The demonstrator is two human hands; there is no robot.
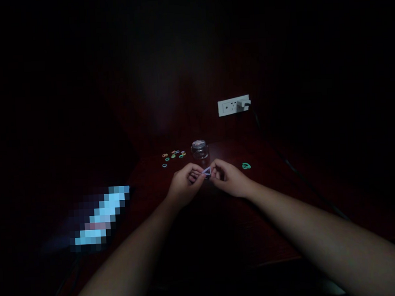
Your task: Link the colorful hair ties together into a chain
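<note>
A small purple elastic hair band (207,171) is drawn into a triangle between my two hands. My left hand (188,181) pinches one side of it with thumb and forefinger, the other fingers curled in. On the opposite side, my right hand (228,177) grips it with closed fingertips. Just beyond the hands stands a clear lidded jar (200,151). To its left lie several small coloured bands (173,156), scattered on the table. A green looped band or cluster of bands (246,165) rests right of my right hand.
The dark reddish table (272,245) is dimly lit. A lit, pixelated screen (103,217) lies at the left, with a cable near its lower end. On the back wall is a white socket panel (228,107) holding a plug (243,103), whose cable (291,166) trails down the right side.
</note>
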